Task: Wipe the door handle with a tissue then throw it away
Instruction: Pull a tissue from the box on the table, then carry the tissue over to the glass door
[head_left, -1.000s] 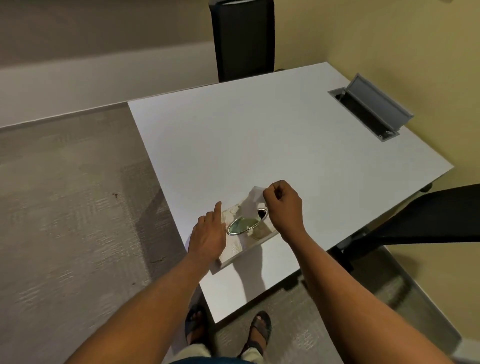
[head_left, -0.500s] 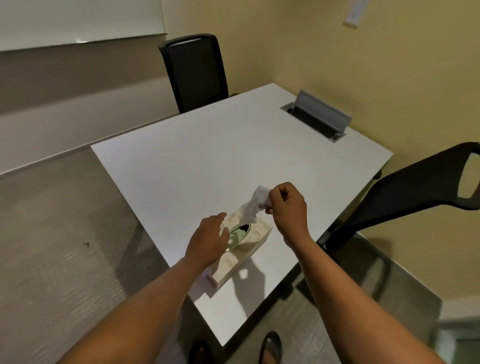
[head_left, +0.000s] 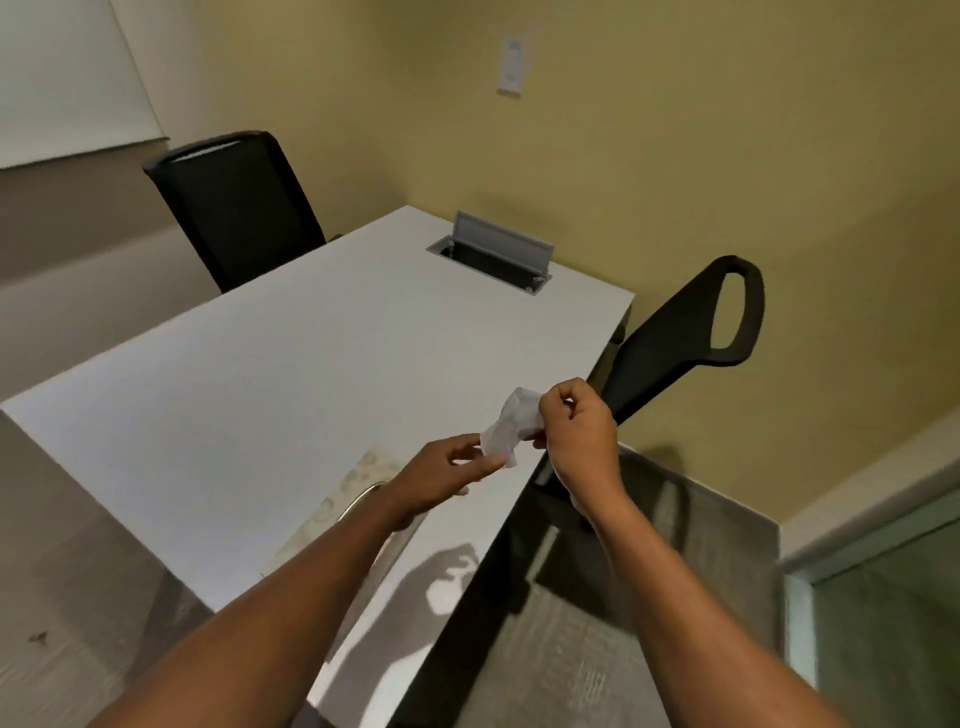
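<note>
A crumpled white tissue (head_left: 511, 426) hangs in the air above the table's right edge. My right hand (head_left: 576, 436) pinches its upper end, and the fingertips of my left hand (head_left: 441, 475) hold its lower end. The patterned tissue box (head_left: 343, 506) lies on the white table (head_left: 260, 395), mostly hidden under my left forearm. No door handle and no bin are in view.
A black chair (head_left: 234, 208) stands at the table's far side and another black chair (head_left: 680, 338) at its right. An open cable hatch (head_left: 493, 254) sits near the table's far corner. A glass panel (head_left: 883, 613) is at the lower right.
The tissue has come fully out of the box and risen to the right. My left hand left the box and took the tissue's lower end. The view has swung up and to the right.
</note>
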